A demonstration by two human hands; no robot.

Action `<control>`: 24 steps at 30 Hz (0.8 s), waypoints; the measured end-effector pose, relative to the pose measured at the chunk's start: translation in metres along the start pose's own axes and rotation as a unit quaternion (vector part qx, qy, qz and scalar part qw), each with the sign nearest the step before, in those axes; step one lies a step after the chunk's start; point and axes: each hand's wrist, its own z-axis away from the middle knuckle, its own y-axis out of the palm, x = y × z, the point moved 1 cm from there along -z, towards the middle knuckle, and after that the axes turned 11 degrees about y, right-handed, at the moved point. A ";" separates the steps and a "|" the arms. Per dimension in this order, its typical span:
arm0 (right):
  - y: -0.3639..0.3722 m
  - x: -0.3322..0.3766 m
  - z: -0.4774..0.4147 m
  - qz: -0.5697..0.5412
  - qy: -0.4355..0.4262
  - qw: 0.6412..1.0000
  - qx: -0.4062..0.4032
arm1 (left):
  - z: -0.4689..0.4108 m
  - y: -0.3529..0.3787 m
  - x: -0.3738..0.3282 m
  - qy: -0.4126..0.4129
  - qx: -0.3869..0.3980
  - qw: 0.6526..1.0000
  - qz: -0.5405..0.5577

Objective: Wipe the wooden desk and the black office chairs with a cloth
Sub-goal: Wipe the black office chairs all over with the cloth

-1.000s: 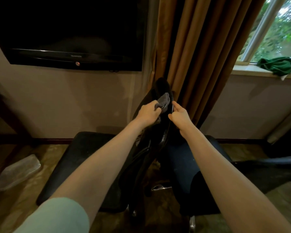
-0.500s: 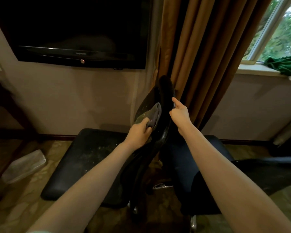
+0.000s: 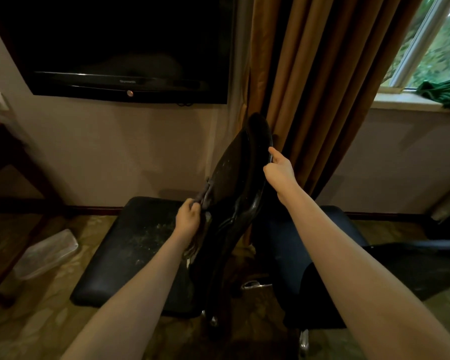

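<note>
l. hand (image 3: 188,221) grasps grey cloth (image 3: 205,194) against lower edge of black chair backrest (image 3: 234,172); r. hand (image 3: 279,170) grips backrest's rear edge, w/ thumb extended.

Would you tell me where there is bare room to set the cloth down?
The black seat left of the backrest is bare; so is the windowsill left of the green cloth. The right hand's side is crowded.

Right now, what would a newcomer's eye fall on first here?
In the centre, the left hand grips a grey cloth against the black chair back, while the right hand holds its right edge. Behind, a dark television hangs on the wall at upper left, brown curtains beside it.
</note>
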 end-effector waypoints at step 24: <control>0.026 0.005 -0.022 0.269 -0.018 0.949 -0.165 | -0.067 0.041 -0.030 0.103 0.211 0.958 -0.167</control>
